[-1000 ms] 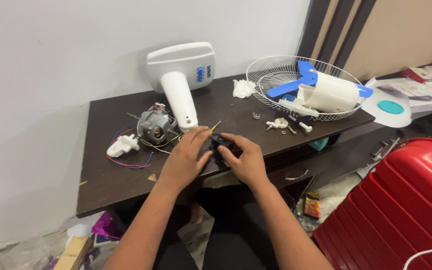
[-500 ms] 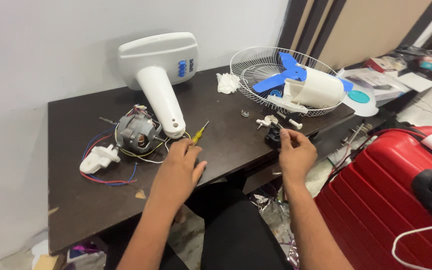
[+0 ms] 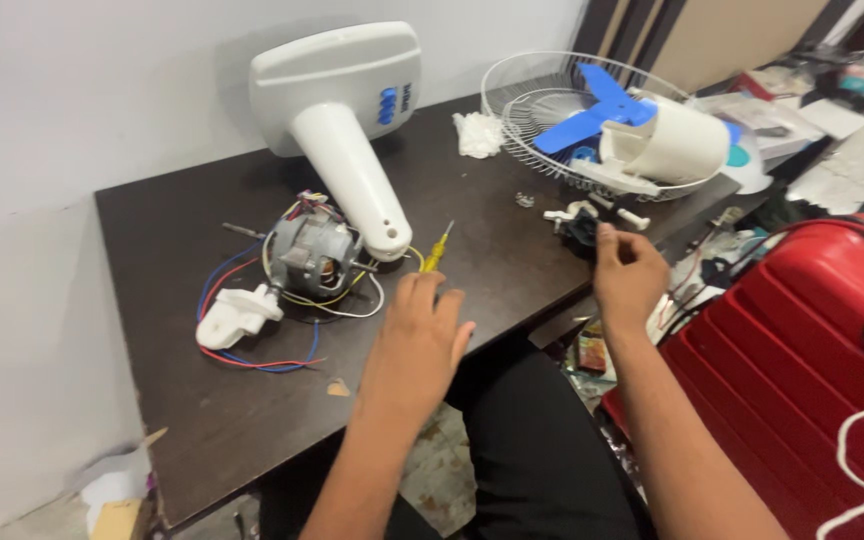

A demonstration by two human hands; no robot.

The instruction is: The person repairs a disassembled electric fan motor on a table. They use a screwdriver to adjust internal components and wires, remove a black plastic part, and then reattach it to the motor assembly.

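Fan parts, dismantled, spread over my dark wooden table (image 3: pixel 202 420). Item nearest my right hand (image 3: pixel 627 275): a small black part (image 3: pixel 582 230) near the table's front right edge, my fingertips touching or just closing on it (whether I truly grip it I cannot tell; the fingers are curled, not clenched). Beside it, small white fittings (image 3: pixel 592 208) and a loose screw or two. My left hand (image 3: pixel 417 340) lies open and flat on the tabletop, holding nothing, its fingertips just short of a yellow-handled screwdriver (image 3: pixel 437 248). Beyond that: bare electric motor (image 3: pixel 307 255), out of its housing, shaft pointing left, with red, blue, yellow and white wires (image 3: pixel 252 355) trailing to a white plastic switch piece (image 3: pixel 237 315). Behind the motor, the white fan base and neck (image 3: pixel 347 110), tipped over on its side, blue buttons showing. Far right: wire guard (image 3: pixel 542 110) holding the blue blade (image 3: pixel 592 110) and the white motor cover (image 3: pixel 667 145); a crumpled white cloth (image 3: pixel 477 132) next to it. Off the table: red suitcase (image 3: pixel 802 340) at my right. Progress, as I judge it: strip-down is done, since guard, blade, cover and motor are all apart; nothing is yet rejoined, so any reassembly is wholly left.
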